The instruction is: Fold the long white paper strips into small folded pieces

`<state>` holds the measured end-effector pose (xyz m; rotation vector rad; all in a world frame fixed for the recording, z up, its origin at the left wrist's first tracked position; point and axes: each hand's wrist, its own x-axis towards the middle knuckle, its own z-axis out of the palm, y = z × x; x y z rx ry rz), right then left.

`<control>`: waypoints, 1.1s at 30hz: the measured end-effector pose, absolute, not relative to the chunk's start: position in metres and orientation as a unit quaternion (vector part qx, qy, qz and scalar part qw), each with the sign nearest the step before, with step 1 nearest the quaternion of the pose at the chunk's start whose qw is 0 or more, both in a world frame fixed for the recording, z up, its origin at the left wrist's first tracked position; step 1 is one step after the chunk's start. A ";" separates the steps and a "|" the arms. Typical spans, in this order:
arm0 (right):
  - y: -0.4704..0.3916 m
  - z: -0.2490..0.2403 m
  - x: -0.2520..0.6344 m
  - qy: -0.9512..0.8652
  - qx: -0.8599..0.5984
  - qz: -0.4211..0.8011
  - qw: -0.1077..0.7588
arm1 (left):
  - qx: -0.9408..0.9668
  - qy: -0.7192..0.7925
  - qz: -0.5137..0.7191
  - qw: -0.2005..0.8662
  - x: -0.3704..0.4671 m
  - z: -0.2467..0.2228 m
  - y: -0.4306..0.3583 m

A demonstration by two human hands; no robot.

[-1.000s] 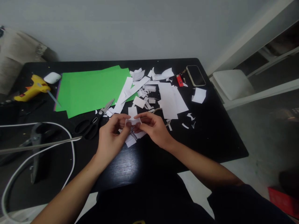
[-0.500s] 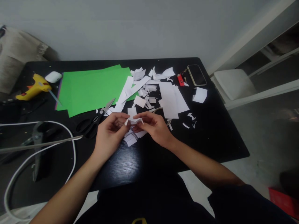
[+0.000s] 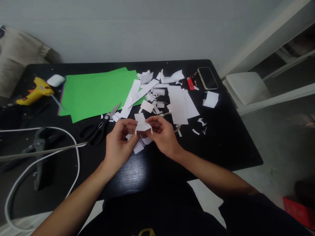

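Note:
Between my two hands is a small folded piece of white paper (image 3: 143, 126), with a flat tab at the back and bent-down corners in front. My left hand (image 3: 119, 141) pinches its left side between thumb and fingers. On the right side, my right hand (image 3: 164, 136) grips it the same way, its fingertips partly hidden behind the paper. Below and behind the hands lie white paper scraps (image 3: 139, 147). Black-handled scissors (image 3: 99, 126) rest just left of my left hand, blades toward the back. A roll of tape (image 3: 167, 115) shows partly behind my right hand.
Green sheets (image 3: 98, 93) cover the back left, beside a yellow glue gun (image 3: 39, 91) and a white case (image 3: 56, 80). White paper strips (image 3: 178, 105), a red lighter (image 3: 190, 83) and a phone (image 3: 208, 78) lie at the right. A white cable (image 3: 78, 164) loops at the left.
The folded paper has tilted, so more of its top face and back tab shows. My left hand has shifted slightly right, and my fingers have moved back from the paper's middle toward its sides.

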<state>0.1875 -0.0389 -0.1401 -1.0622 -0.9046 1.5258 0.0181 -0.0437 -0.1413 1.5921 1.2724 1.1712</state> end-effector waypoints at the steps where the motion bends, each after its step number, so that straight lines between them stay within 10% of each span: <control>1: -0.039 -0.140 0.187 -0.369 -0.443 0.634 0.514 | 0.632 0.500 0.457 0.375 0.018 -0.142 -0.044; 33: -0.037 -0.144 0.193 -0.371 -0.419 0.651 0.513 | 0.757 0.435 0.442 0.205 0.015 -0.129 -0.047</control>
